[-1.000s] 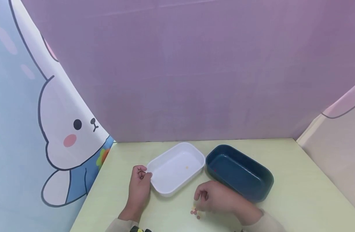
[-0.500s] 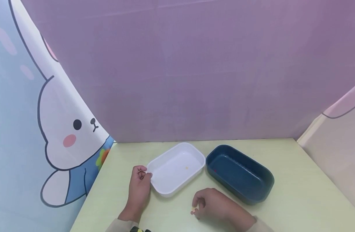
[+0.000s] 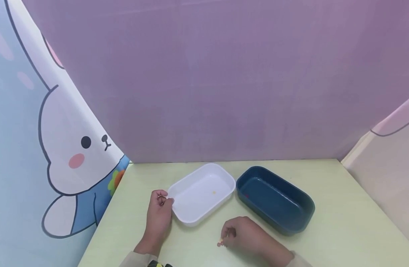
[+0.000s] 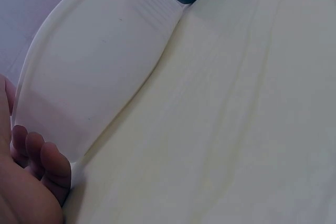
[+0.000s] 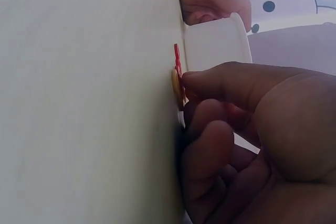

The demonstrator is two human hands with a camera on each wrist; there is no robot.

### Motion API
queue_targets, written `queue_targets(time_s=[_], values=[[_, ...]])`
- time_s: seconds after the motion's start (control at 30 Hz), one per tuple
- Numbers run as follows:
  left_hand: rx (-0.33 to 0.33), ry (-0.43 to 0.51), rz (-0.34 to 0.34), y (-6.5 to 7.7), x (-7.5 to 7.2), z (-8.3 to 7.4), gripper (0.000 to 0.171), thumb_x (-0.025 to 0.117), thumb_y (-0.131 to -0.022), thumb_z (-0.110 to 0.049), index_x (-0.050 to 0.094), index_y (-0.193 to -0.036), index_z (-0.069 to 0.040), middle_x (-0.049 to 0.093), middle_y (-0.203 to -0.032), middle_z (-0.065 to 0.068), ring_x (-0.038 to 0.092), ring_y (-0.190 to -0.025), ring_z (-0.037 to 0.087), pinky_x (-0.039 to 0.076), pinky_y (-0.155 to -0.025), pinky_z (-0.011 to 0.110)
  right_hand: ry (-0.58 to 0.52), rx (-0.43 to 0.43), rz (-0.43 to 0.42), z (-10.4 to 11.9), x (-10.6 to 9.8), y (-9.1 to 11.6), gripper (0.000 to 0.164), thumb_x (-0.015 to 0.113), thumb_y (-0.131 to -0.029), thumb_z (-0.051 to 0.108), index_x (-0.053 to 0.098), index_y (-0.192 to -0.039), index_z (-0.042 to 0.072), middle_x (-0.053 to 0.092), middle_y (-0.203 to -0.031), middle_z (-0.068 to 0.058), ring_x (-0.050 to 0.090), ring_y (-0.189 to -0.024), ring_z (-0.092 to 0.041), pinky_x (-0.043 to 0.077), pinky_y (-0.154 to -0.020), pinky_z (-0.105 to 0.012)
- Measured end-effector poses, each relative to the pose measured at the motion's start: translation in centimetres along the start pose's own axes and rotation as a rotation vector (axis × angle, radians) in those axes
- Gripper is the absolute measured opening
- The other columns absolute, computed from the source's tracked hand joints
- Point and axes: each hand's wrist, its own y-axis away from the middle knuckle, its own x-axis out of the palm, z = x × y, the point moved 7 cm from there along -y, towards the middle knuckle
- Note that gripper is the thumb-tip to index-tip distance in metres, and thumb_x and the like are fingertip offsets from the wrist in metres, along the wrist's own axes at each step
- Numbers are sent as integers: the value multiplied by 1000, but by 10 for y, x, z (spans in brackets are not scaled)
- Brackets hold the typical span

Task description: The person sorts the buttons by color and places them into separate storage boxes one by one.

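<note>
My left hand [image 3: 160, 213] grips the near-left end of a white plastic tray [image 3: 187, 218], fingers curled at its rim. A small yellow piece [image 3: 214, 192] lies in that tray. Low over the table, my right hand [image 3: 246, 235] has its thumb and forefinger together at a little cluster of flat, round pieces. A yellow disc [image 5: 175, 85] and a thin red disc [image 5: 177, 56] stand out beside the thumb tip in the right wrist view. The fingertips appear to pinch a red disc, partly hidden. Other pieces may be covered by the hand.
Right of the white tray stands a dark blue tray [image 3: 309, 215], their ends nearly touching. One small red piece [image 3: 247, 195] lies in it. The pale green table [image 3: 344, 207] ends at a purple cloth backdrop [image 3: 224, 92]; a rabbit-print cloth [image 3: 67, 159] hangs at left.
My right hand came down and nearer over the pieces, then stayed there as its fingertips closed in. Fewer pieces show now. My left hand has kept its hold on the white tray.
</note>
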Motion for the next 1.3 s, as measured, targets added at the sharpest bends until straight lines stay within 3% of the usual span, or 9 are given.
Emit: queue_targets(time_s=[0.43,0.77,0.93,1.13,1.3], values=[[-1,-5,-2,1,1,-1,27,60,-108,-13,46,-131,-13,54,-101,5,55,-88,20,54,-74,25,8,10,-28,-4,-2,-1,17,83,-93,17,79,-87,33,70,-75,17,61,-72,-3,50,-71,-26],[-7,-5,5,-1,1,1,28,60,-108,-13,46,-132,-13,54,-102,6,56,-87,20,54,-72,26,18,11,-42,-4,-5,-3,17,81,-95,15,83,-104,29,65,-76,14,58,-73,-3,50,-72,-27],[-7,-10,2,-1,1,0,28,60,-108,-13,47,-132,-13,54,-101,6,55,-87,20,53,-71,26,16,9,-47,-4,-5,-3,19,79,-96,13,86,-103,28,68,-77,17,60,-74,-2,50,-74,-26],[-8,-8,-6,1,0,-3,28,61,-108,-12,47,-132,-12,54,-101,6,55,-87,19,53,-72,25,0,15,-30,-6,-4,-4,12,83,-97,19,87,-100,30,75,-83,22,63,-80,0,51,-78,-25],[-3,3,1,2,0,-6,29,61,-108,-11,47,-133,-11,53,-100,5,54,-86,18,52,-71,25,-1,0,3,-7,-5,-3,16,88,-91,18,87,-100,31,71,-80,18,61,-78,-1,51,-76,-25]])
